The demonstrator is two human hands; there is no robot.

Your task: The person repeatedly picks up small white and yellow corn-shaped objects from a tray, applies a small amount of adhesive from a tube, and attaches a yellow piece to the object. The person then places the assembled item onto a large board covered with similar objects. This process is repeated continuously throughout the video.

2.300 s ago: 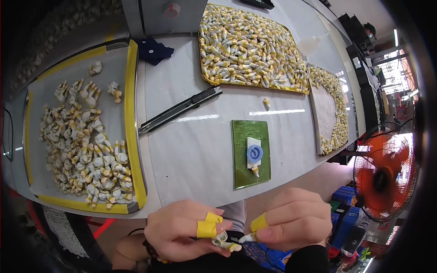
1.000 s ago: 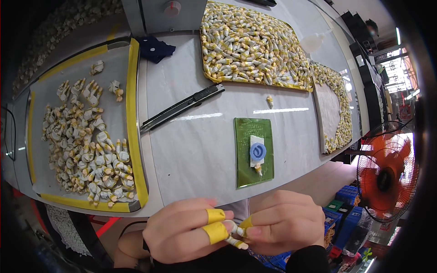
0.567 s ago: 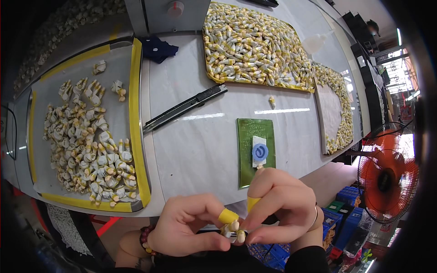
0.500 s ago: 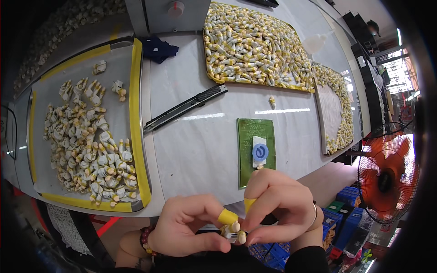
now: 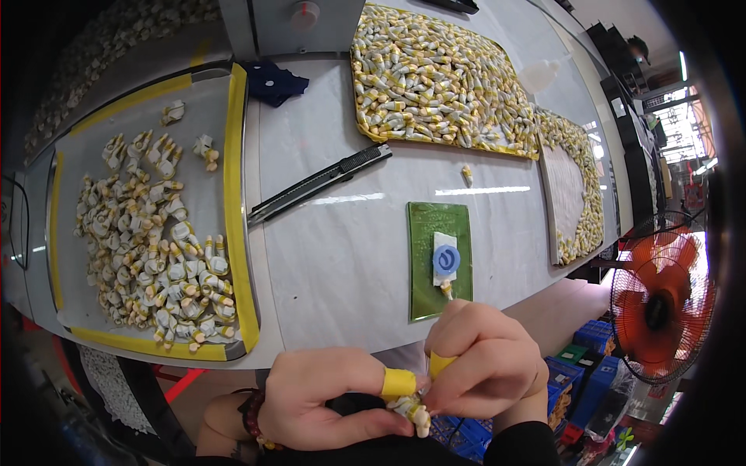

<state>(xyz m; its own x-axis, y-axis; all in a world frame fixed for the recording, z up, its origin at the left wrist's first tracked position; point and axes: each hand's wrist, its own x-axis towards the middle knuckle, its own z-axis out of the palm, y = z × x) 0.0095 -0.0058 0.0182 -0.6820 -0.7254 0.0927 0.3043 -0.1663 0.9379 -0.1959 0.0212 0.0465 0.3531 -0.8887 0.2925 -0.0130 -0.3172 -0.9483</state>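
Note:
Close to my body, beyond the table's front edge, both hands meet on a small white, yellow and peach moulded piece (image 5: 420,420). My left hand (image 5: 326,396) pinches it between thumb and forefinger. From the other side, the bent fingers of my right hand (image 5: 491,353) close on its upper end, which they partly hide. Yellow tape wraps a finger of each hand. Just past my right hand lies a green mat (image 5: 420,233), carrying a white block with a blue ring (image 5: 447,261) on top. A small yellow-and-white piece (image 5: 447,288) sticks out at the block's near end.
On the left, a yellow-taped tray (image 5: 233,155) holds a heap of similar pieces. Slim yellow-and-white pieces fill a far tray (image 5: 447,149) and partly cover a board (image 5: 563,182) at right. A black utility knife (image 5: 322,182), navy cloth (image 5: 268,84) and orange fan (image 5: 659,299) are around.
The held piece has turned and dropped slightly, its peach ends now pointing down. My right hand has shifted a little down and right, baring the small piece at the block's near end.

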